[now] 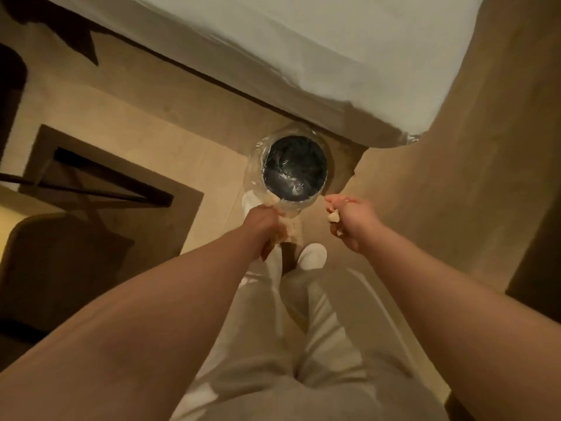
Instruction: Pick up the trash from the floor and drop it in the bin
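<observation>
A round bin (pixel 258 165) with a dark inside and a clear plastic liner stands on the beige floor, just beyond both hands. My left hand (pixel 262 221) is closed around crumpled pale paper trash (pixel 285 230) at the bin's near left rim. My right hand (pixel 352 221) is closed on small pale scraps of trash (pixel 333 218), just right of the bin's near edge and beside its opening. Both arms reach forward over my legs.
A bed with white bedding (pixel 334 50) fills the top, its corner right behind the bin. A brown rug (pixel 136 208) and a dark-framed piece of furniture (pixel 91 174) lie at the left. My feet in white slippers (pixel 312 256) stand just short of the bin.
</observation>
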`<act>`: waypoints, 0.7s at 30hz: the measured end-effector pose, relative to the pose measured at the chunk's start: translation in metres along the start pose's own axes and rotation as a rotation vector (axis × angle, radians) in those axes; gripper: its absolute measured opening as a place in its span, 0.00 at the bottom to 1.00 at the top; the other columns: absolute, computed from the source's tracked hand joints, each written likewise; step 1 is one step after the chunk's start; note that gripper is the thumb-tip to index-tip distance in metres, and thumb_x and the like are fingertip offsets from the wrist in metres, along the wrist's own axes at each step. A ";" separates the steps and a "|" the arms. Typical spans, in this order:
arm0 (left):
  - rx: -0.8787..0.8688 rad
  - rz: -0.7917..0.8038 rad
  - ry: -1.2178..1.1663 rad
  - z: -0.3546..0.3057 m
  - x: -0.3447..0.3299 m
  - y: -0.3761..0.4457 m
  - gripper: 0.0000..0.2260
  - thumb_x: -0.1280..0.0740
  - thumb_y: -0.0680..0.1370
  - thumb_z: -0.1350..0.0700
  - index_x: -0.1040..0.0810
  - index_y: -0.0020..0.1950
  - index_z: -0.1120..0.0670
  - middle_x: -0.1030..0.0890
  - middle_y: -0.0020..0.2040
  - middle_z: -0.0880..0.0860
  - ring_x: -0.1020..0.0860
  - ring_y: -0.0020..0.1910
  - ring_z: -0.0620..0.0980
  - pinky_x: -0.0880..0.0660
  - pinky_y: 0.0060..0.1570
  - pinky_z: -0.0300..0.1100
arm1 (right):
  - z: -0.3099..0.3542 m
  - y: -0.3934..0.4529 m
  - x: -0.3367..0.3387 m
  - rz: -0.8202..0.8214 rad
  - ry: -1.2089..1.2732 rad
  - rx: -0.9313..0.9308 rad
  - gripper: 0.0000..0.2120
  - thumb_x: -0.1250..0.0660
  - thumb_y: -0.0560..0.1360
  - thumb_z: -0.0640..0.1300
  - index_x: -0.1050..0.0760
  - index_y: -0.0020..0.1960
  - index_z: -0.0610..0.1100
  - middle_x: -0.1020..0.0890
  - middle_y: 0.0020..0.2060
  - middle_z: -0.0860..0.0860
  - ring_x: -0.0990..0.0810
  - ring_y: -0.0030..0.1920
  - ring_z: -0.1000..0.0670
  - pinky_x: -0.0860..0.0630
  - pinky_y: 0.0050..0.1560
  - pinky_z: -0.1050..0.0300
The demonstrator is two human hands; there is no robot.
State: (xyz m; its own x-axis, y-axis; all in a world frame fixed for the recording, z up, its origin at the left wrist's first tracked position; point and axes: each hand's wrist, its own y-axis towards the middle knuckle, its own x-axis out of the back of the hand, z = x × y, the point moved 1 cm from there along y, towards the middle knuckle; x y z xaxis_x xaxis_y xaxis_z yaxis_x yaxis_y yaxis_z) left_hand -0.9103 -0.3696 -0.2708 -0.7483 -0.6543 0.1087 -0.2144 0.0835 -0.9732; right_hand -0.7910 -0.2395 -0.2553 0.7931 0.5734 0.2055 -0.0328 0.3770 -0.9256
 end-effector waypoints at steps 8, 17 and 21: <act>0.064 0.051 -0.009 -0.033 -0.025 0.135 0.08 0.38 0.80 0.55 0.24 0.53 0.58 0.25 0.32 0.52 0.28 0.26 0.47 0.32 0.20 0.37 | 0.009 0.150 -0.037 -0.101 -0.029 -0.128 0.18 0.37 0.78 0.60 0.23 0.48 0.45 0.26 0.34 0.48 0.30 0.31 0.50 0.33 0.27 0.56; 0.194 -0.048 -0.210 -0.043 -0.048 0.235 0.32 0.28 0.65 0.41 0.26 0.67 0.48 0.17 0.56 0.55 0.18 0.54 0.58 0.19 0.52 0.57 | 0.009 0.248 -0.058 0.104 0.226 -0.331 0.18 0.33 0.77 0.55 0.24 0.60 0.44 0.16 0.52 0.42 0.16 0.49 0.42 0.16 0.42 0.47; 0.158 0.001 -0.172 -0.051 -0.041 0.215 0.36 0.27 0.63 0.37 0.27 0.69 0.47 0.20 0.57 0.54 0.20 0.56 0.57 0.19 0.50 0.55 | 0.016 0.243 -0.057 0.130 0.220 -0.303 0.21 0.33 0.77 0.54 0.26 0.66 0.45 0.21 0.58 0.45 0.18 0.53 0.43 0.17 0.48 0.43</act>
